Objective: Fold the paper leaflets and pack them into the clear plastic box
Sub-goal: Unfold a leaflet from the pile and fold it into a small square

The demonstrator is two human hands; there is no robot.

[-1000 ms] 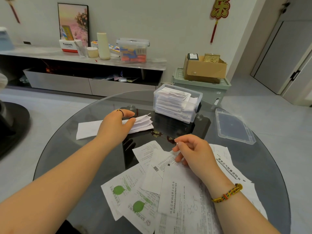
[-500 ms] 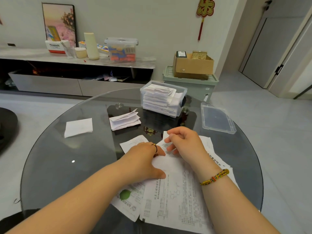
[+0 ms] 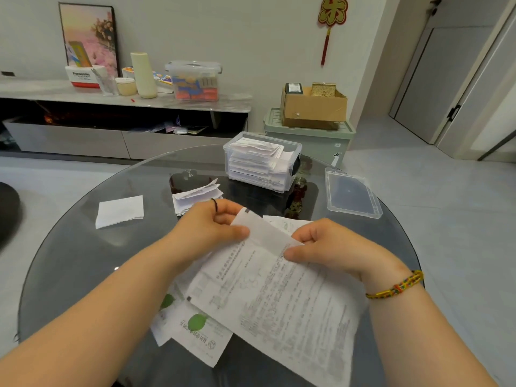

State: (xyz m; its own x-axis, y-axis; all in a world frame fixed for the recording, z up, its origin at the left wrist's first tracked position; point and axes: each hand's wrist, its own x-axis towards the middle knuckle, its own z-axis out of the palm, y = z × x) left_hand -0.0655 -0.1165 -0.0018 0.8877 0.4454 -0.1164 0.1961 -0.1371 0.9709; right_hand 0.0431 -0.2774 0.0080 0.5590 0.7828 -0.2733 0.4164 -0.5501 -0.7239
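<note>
Here, a round glass table fills most of the view, and we sit at its 6 o'clock edge. The biggest thing on it is a printed paper leaflet, lifted at its far end and trailing down toward 6 o'clock. Its top edge is curled over toward us, the start of a fold.

Both hands hold that top edge. The left hand has its fingers curled, with the thumb pinching the left corner. The right hand pinches the right corner the same way.

At 12 o'clock stands the clear plastic box, open and nearly full of folded papers. Its lid lies flat at 2 o'clock, apart from the box.

Under the held sheet, at 7 o'clock, lie more unfolded leaflets with green spots. A small stack of folded leaflets sits just beyond the left hand, toward 11 o'clock. One folded white sheet lies alone at 10 o'clock.

To fold well, we judge it best to bring the top edge down until both corners meet the lower ones. Then lay the sheet flat and press the crease from the middle outward — a skewed fold would likely not fit the box.
</note>
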